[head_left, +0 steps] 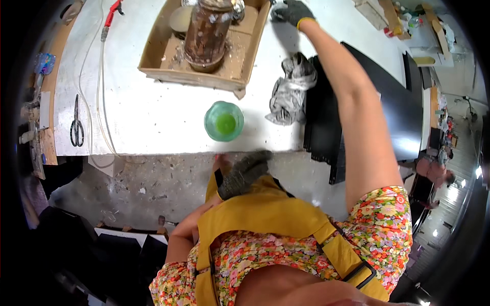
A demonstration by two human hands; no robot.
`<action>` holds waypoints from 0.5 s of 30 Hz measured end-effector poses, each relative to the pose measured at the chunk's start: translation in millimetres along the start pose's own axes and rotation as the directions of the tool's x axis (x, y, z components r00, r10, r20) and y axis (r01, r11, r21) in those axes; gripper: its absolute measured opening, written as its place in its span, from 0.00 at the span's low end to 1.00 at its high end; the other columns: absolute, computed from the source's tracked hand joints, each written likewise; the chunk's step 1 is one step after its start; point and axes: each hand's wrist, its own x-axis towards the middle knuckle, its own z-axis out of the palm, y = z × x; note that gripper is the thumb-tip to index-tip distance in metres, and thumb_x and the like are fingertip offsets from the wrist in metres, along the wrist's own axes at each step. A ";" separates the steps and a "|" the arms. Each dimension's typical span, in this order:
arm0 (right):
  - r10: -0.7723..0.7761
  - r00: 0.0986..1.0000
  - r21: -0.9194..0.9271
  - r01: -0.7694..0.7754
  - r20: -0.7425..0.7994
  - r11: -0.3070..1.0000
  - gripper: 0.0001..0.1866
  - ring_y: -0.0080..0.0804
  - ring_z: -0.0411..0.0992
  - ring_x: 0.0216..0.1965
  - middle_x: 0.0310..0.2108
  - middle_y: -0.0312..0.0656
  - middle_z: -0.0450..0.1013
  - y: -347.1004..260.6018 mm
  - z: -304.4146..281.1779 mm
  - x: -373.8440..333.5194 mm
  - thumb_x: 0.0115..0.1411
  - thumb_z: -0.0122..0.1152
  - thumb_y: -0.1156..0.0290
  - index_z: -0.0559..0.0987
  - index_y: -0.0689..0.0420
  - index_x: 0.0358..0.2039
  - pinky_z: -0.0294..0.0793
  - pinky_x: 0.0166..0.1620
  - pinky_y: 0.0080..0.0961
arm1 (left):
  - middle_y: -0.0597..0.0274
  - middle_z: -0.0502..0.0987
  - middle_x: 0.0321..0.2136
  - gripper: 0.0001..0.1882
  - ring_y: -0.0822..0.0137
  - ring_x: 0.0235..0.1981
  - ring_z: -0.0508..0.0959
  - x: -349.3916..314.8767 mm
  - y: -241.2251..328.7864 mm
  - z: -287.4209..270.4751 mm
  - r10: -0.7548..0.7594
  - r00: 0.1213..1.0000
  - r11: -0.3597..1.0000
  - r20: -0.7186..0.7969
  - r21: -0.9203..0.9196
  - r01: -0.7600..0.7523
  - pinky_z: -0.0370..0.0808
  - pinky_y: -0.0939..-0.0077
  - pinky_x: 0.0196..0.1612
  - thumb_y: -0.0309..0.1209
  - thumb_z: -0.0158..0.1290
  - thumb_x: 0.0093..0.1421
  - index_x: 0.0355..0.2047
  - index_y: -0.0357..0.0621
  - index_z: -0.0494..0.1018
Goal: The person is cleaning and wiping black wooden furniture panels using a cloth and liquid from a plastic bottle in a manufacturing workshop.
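Note:
My right hand (295, 14), in a dark grey glove with a yellow cuff, reaches to the far side of the white table. Its fingers curl around a small pale, shiny object (278, 10) whose kind I cannot make out. In front of the mustard apron (260, 211), just off the table's near edge, is my left hand (246, 176). That glove looks empty, its fingers extended and slightly blurred. A translucent green cup (210, 124) with bright green contents stands near the front edge. Right of it lies a crumpled grey cloth (291, 92).
A cardboard tray (196, 80) holds a large brown-stained jar (206, 38) and a round pale container (180, 20). Black panels (393, 112) are stacked at the right, beneath my right arm. Scissors (76, 127) and a red air gun (111, 14) with its hose lie at the left.

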 end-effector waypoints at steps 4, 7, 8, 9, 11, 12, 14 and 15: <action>-0.252 0.951 0.080 0.241 0.179 0.967 0.32 0.51 0.66 0.60 0.57 0.56 0.70 -136.8 -67.0 -65.0 0.57 0.58 0.44 0.78 0.57 0.53 0.64 0.62 0.36 | 0.60 0.75 0.52 0.21 0.66 0.53 0.73 -34.4 56.3 26.7 0.006 0.962 0.939 -0.272 0.332 0.088 0.69 0.75 0.58 0.25 0.51 0.64 0.58 0.40 0.70; -0.387 0.838 0.081 0.387 0.386 0.919 0.35 0.51 0.69 0.57 0.55 0.53 0.72 -94.0 -122.3 -151.3 0.52 0.63 0.45 0.76 0.56 0.55 0.67 0.61 0.40 | 0.60 0.75 0.52 0.22 0.67 0.52 0.74 4.2 72.5 36.3 0.117 0.993 0.522 0.033 0.848 -0.090 0.69 0.74 0.57 0.27 0.52 0.64 0.58 0.40 0.70; -0.366 0.814 0.035 0.393 0.452 0.919 0.42 0.53 0.71 0.55 0.56 0.52 0.71 -98.8 -113.2 -179.6 0.47 0.64 0.41 0.74 0.55 0.57 0.69 0.59 0.43 | 0.58 0.75 0.52 0.22 0.67 0.51 0.74 14.5 75.7 39.4 0.057 0.997 0.720 -0.052 0.694 -0.005 0.69 0.73 0.56 0.28 0.53 0.64 0.58 0.40 0.70; -0.346 0.791 -0.075 0.439 0.504 0.895 0.36 0.47 0.70 0.57 0.58 0.49 0.71 -113.6 -111.7 -203.3 0.48 0.64 0.42 0.78 0.54 0.52 0.67 0.60 0.41 | 0.57 0.75 0.51 0.22 0.67 0.51 0.74 22.2 78.1 43.7 -0.026 0.991 0.865 -0.129 0.494 0.087 0.70 0.73 0.56 0.29 0.53 0.63 0.58 0.40 0.70; -0.269 0.715 -0.257 0.535 0.645 0.805 0.28 0.40 0.70 0.58 0.55 0.46 0.73 -126.3 -95.5 -222.2 0.49 0.64 0.46 0.84 0.53 0.44 0.65 0.61 0.39 | 0.56 0.72 0.55 0.22 0.65 0.51 0.74 27.5 67.8 55.4 0.295 0.948 0.717 -0.121 0.684 -0.136 0.70 0.71 0.56 0.28 0.53 0.64 0.59 0.38 0.68; -0.237 0.641 -0.296 0.610 0.730 0.735 0.24 0.40 0.71 0.57 0.52 0.46 0.76 -128.2 -76.9 -222.1 0.49 0.64 0.48 0.85 0.53 0.40 0.65 0.60 0.41 | 0.56 0.72 0.56 0.24 0.64 0.52 0.73 30.4 63.5 54.1 0.468 0.884 0.488 0.002 0.833 -0.261 0.69 0.70 0.56 0.27 0.52 0.65 0.61 0.40 0.66; -0.311 0.701 -0.173 0.527 0.642 0.832 0.20 0.43 0.74 0.53 0.43 0.46 0.80 -104.2 -19.7 -222.7 0.47 0.65 0.53 0.86 0.54 0.36 0.68 0.57 0.41 | 0.53 0.61 0.65 0.33 0.59 0.65 0.61 46.7 74.9 67.6 0.508 0.858 0.560 -0.073 0.785 -0.265 0.60 0.62 0.65 0.28 0.53 0.64 0.67 0.41 0.56; -0.320 0.720 -0.153 0.508 0.616 0.847 0.19 0.44 0.75 0.51 0.40 0.48 0.80 -110.2 -36.9 -231.6 0.47 0.65 0.55 0.85 0.55 0.35 0.71 0.55 0.40 | 0.52 0.59 0.66 0.35 0.58 0.66 0.60 50.6 74.9 72.6 0.542 0.837 0.554 -0.073 0.780 -0.290 0.58 0.61 0.66 0.28 0.53 0.64 0.68 0.41 0.54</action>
